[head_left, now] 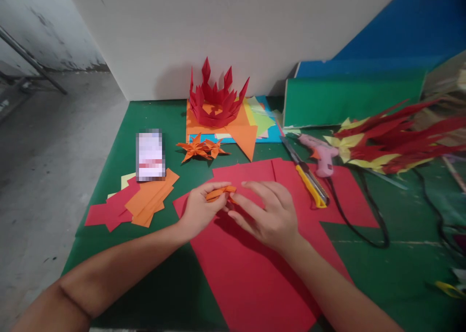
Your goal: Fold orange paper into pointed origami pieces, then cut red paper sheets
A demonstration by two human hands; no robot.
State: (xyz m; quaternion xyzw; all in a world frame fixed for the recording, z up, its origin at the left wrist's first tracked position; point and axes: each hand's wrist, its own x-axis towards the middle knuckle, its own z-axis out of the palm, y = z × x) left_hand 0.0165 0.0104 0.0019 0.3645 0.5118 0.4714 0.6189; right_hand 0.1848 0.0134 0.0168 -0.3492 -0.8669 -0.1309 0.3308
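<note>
Between my hands is a small piece of folded orange paper, held just above large red paper sheets. My left hand pinches it between thumb and fingers. From the other side, the fingertips of my right hand meet the paper's right end, thumb below and fingers curved above. Part of the folded piece is hidden by my fingers. Beyond my hands lie folded orange paper flowers, and behind them a red folded-paper crown stands on coloured sheets.
At left, a phone lies beside orange and red paper strips. Right of my hands are a yellow utility knife and a pink glue gun with a black cord. Red and yellow paper pieces and a green board sit farther right.
</note>
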